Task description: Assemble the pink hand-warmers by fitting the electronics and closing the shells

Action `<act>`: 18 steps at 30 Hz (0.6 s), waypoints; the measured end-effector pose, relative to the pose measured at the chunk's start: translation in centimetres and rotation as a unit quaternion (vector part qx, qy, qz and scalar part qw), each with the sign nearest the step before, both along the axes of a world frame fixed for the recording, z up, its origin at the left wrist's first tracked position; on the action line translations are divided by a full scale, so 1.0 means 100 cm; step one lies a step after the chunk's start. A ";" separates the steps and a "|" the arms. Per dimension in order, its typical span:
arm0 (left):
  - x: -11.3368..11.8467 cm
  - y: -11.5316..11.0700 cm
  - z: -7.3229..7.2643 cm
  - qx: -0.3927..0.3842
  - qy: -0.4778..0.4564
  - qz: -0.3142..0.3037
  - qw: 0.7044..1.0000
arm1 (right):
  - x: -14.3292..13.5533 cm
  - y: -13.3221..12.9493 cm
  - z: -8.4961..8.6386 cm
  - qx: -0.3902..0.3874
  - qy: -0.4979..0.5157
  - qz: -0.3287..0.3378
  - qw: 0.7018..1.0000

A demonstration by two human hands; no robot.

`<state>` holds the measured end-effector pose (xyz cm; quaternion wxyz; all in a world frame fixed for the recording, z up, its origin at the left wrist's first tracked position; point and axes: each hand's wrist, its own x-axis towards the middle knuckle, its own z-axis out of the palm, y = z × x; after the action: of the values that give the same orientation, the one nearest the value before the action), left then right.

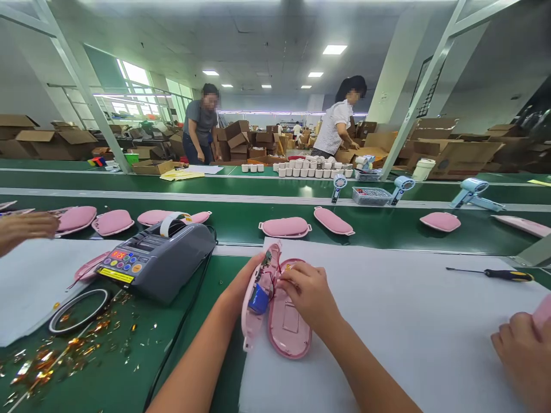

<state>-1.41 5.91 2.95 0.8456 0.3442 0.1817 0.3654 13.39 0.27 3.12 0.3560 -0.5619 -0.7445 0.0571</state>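
Observation:
My left hand (241,282) grips a pink plastic shell half (249,328), tilted on its edge. Inside it sit a blue battery (259,299) and a small green circuit board (267,259). Beside it, a pink oval shell half (291,338) lies hollow side up on the white sheet (387,321). Thin red wires (272,279) run between the halves. Over the upper part of the lying half, my right hand (310,292) has its thumb and fingers pinched together near the wires; what they pinch is hidden. A tiny yellow bit (288,266) shows by its fingers.
A grey tape dispenser (159,258) stands left, near a tape ring (80,311) and amber scraps (47,358). Pink cases (284,227) line the green conveyor (383,229). A screwdriver (491,273) lies right. Other people's hands (26,230) reach in from both sides.

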 end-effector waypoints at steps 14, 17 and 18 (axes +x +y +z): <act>0.009 -0.001 -0.011 0.083 0.033 0.039 0.995 | -0.003 -0.004 0.026 -0.091 0.121 -0.011 0.988; 0.009 0.001 -0.012 0.083 0.031 0.033 0.995 | -0.001 -0.002 0.027 -0.110 0.148 -0.013 0.983; 0.009 0.002 -0.013 0.081 0.032 0.033 0.996 | -0.001 -0.001 0.027 -0.117 0.159 -0.010 0.980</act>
<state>-0.51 6.06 1.66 0.7964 0.4166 0.1896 0.3953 13.31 0.15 5.78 0.4023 -0.5912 -0.6604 0.2293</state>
